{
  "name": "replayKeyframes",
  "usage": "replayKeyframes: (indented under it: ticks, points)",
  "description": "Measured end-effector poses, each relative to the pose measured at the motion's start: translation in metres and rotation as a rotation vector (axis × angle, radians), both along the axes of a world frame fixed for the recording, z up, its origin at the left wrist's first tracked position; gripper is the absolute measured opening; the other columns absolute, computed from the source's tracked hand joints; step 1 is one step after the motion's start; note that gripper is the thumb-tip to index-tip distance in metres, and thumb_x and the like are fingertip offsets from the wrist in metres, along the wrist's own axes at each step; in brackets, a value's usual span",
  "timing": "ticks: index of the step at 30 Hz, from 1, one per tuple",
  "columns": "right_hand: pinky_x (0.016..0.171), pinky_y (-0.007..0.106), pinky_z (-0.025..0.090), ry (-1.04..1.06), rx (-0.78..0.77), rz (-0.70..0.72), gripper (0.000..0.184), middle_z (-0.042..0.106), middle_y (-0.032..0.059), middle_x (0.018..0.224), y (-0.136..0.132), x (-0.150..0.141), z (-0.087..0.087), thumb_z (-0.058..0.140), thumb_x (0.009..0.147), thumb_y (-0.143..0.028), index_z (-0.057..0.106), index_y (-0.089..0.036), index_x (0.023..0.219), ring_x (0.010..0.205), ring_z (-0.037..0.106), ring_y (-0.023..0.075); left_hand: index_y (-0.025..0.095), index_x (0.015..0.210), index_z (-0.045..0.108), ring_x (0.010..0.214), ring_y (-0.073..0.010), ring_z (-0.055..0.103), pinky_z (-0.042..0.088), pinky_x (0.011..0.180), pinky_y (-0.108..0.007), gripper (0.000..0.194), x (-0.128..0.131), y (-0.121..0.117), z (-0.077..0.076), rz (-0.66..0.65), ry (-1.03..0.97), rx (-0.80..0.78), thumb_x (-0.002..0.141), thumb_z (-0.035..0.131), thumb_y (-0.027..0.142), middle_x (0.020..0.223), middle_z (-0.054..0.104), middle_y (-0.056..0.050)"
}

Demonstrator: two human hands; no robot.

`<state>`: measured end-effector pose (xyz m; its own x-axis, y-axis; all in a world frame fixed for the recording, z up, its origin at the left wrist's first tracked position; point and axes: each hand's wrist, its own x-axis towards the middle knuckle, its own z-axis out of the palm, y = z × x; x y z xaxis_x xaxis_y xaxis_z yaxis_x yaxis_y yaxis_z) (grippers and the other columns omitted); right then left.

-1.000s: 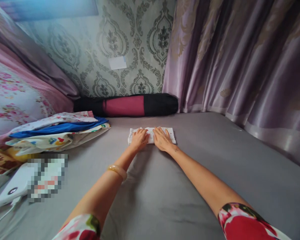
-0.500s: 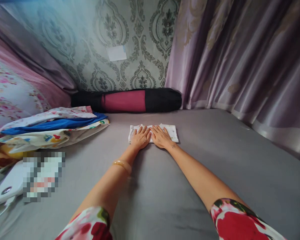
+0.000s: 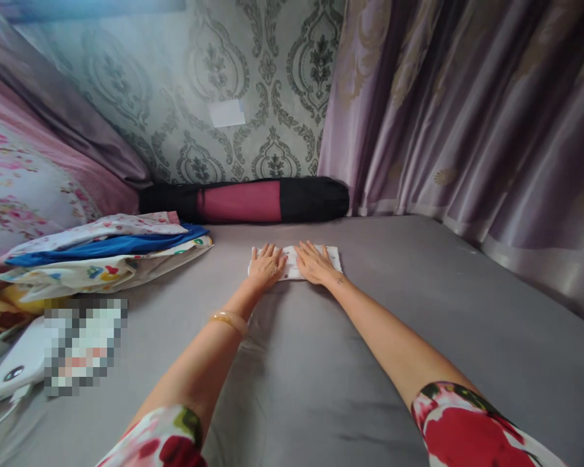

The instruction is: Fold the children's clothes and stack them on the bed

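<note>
A small folded white cloth (image 3: pixel 292 264) with a faint dotted print lies flat on the grey bed sheet (image 3: pixel 292 363). My left hand (image 3: pixel 267 266) rests palm down on its left part, fingers stretched out. On the right part lies my right hand (image 3: pixel 315 263), also flat with the fingers extended. A strip of the cloth shows between the two hands; the rest is partly hidden under them. Neither hand grips it.
To the left lies a stack of folded clothes (image 3: pixel 111 245) beside a pink floral fabric (image 3: pixel 10 188). Nearer are a white power bank (image 3: pixel 24 360) with a cable and a blurred-out item (image 3: pixel 90 347). A black and pink roll (image 3: pixel 241 202) lies along the wall; curtains (image 3: pixel 442 130) hang at right.
My hands have moved apart on the cloth, the left one sliding left, so more of its middle shows. The camera view has tilted slightly upward.
</note>
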<state>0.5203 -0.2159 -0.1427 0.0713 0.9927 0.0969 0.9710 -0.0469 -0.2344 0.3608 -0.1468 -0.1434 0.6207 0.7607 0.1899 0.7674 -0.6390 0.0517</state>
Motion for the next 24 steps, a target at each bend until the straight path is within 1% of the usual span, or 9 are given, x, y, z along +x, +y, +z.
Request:
replayKeyframes:
  ticks: [2, 5, 10, 14, 17, 19, 21, 22, 24]
  points:
    - [0.117, 0.053, 0.008, -0.011, 0.020, -0.012, 0.054, 0.027, 0.0053, 0.157, -0.004, 0.001, -0.004, 0.023, 0.099, -0.033, 0.032, -0.020, 0.150, 0.146, 0.017, 0.0230, 0.022, 0.138, 0.046, 0.142, -0.0281, 0.030, 0.018, 0.115, -0.056, 0.049, -0.005, 0.002, -0.006, 0.016, -0.026, 0.024, 0.099, 0.024, 0.042, 0.151, 0.041, -0.010]
    - [0.117, 0.052, 0.011, -0.008, 0.021, -0.016, 0.054, 0.028, 0.0039, 0.157, -0.008, 0.002, -0.012, 0.023, 0.099, -0.033, 0.030, -0.022, 0.151, 0.145, 0.019, 0.0227, 0.025, 0.141, 0.042, 0.141, -0.0286, 0.032, 0.024, 0.113, -0.056, 0.050, -0.009, 0.005, -0.016, 0.024, -0.040, -0.037, 0.099, 0.023, 0.043, 0.153, 0.038, -0.008]
    - [0.117, 0.051, 0.008, -0.006, 0.023, -0.022, 0.053, 0.029, 0.0037, 0.157, -0.006, 0.002, -0.016, 0.024, 0.099, -0.033, 0.030, -0.023, 0.151, 0.145, 0.020, 0.0221, 0.025, 0.143, 0.041, 0.142, -0.0282, 0.030, 0.025, 0.113, -0.055, 0.051, -0.010, 0.008, -0.020, 0.028, -0.047, -0.073, 0.099, 0.023, 0.044, 0.154, 0.036, -0.007]
    - [0.117, 0.052, 0.008, 0.017, 0.015, -0.013, 0.054, 0.028, 0.0036, 0.157, -0.004, 0.003, -0.014, 0.024, 0.099, -0.033, 0.031, -0.022, 0.151, 0.145, 0.019, 0.0230, 0.024, 0.136, 0.049, 0.139, -0.0264, 0.035, 0.027, 0.113, -0.051, 0.047, -0.010, 0.004, -0.019, 0.029, -0.098, 0.007, 0.099, 0.026, 0.042, 0.149, 0.043, -0.007]
    - [0.117, 0.052, 0.010, 0.048, -0.030, 0.002, 0.055, 0.026, 0.0045, 0.158, -0.003, 0.006, -0.009, 0.022, 0.099, -0.034, 0.030, -0.020, 0.151, 0.146, 0.018, 0.0229, 0.023, 0.128, 0.056, 0.134, -0.0237, 0.042, 0.027, 0.113, -0.045, 0.045, -0.013, -0.001, -0.018, 0.090, -0.191, 0.115, 0.099, 0.026, 0.040, 0.140, 0.055, -0.007]
    - [0.117, 0.051, 0.009, 0.046, -0.033, -0.034, 0.056, 0.024, 0.0071, 0.158, -0.004, 0.010, -0.005, 0.021, 0.099, -0.034, 0.029, -0.017, 0.151, 0.146, 0.016, 0.0222, 0.021, 0.126, 0.058, 0.133, -0.0229, 0.043, 0.026, 0.114, -0.042, 0.048, -0.015, -0.003, -0.018, 0.129, -0.245, 0.178, 0.099, 0.023, 0.039, 0.134, 0.059, -0.008]
    - [0.118, 0.049, 0.007, 0.011, 0.010, -0.119, 0.057, 0.023, 0.0105, 0.158, -0.007, 0.015, -0.002, 0.021, 0.099, -0.034, 0.029, -0.012, 0.151, 0.146, 0.015, 0.0224, 0.019, 0.127, 0.057, 0.135, -0.0232, 0.041, 0.024, 0.115, -0.042, 0.050, -0.016, -0.004, -0.019, 0.146, -0.259, 0.218, 0.100, 0.021, 0.039, 0.136, 0.058, -0.010]
    - [0.118, 0.048, 0.005, -0.013, 0.035, -0.167, 0.057, 0.022, 0.0122, 0.158, -0.009, 0.017, -0.002, 0.021, 0.099, -0.034, 0.029, -0.009, 0.150, 0.147, 0.015, 0.0231, 0.017, 0.129, 0.056, 0.136, -0.0240, 0.040, 0.023, 0.116, -0.043, 0.050, -0.016, -0.003, -0.020, 0.151, -0.248, 0.217, 0.099, 0.021, 0.039, 0.139, 0.055, -0.011]
    - [0.118, 0.048, 0.006, -0.050, 0.046, -0.240, 0.059, 0.022, 0.0149, 0.158, -0.012, 0.023, -0.004, 0.022, 0.098, -0.035, 0.029, -0.005, 0.149, 0.146, 0.016, 0.0253, 0.015, 0.133, 0.053, 0.139, -0.0264, 0.036, 0.022, 0.116, -0.046, 0.051, -0.015, 0.000, -0.022, 0.159, -0.201, 0.161, 0.098, 0.023, 0.038, 0.144, 0.049, -0.013]
